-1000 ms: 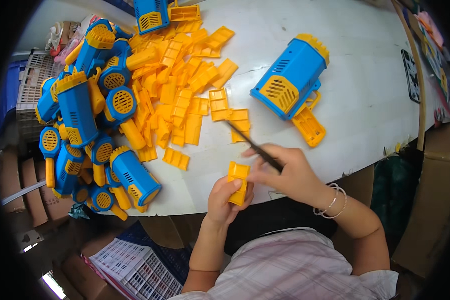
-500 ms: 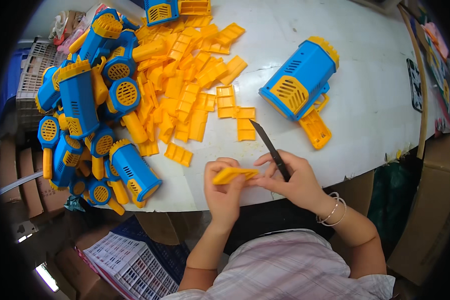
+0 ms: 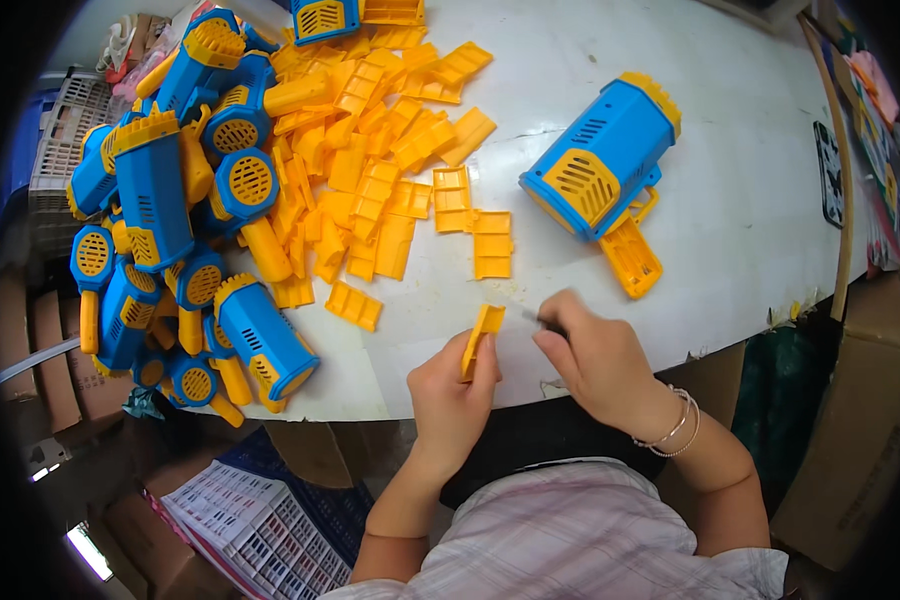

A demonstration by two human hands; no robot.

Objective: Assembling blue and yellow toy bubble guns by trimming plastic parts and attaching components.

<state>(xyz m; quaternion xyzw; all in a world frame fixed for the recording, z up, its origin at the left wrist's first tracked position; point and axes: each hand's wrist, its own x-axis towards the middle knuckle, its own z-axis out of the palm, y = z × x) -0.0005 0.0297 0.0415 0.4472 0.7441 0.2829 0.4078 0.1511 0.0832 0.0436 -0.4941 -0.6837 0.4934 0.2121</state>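
My left hand (image 3: pixel 448 395) pinches a small yellow plastic cover (image 3: pixel 485 330) between thumb and fingers, tipped upright over the table's near edge. Just right of it, my right hand (image 3: pixel 600 350) is closed around a knife (image 3: pixel 545 322). The knife's blade is smeared by motion and points toward the top of the cover; most of its handle is hidden by the fingers. Beyond my hands, a blue and yellow toy bubble gun (image 3: pixel 600 155) lies on its side, the hollow of its yellow grip facing up. Loose yellow covers (image 3: pixel 370 190) are heaped to the left of it.
Several more blue and yellow bubble guns (image 3: pixel 155 195) are piled along the white table's (image 3: pixel 730 200) left side. A black phone-like object (image 3: pixel 828 172) lies by the right edge. Cardboard boxes (image 3: pixel 845 440) and a printed sheet (image 3: pixel 260 520) are below the table.
My left hand has turned the yellow cover from lying flat to upright. My right hand has swung the knife down, its blade now near the cover's top end.
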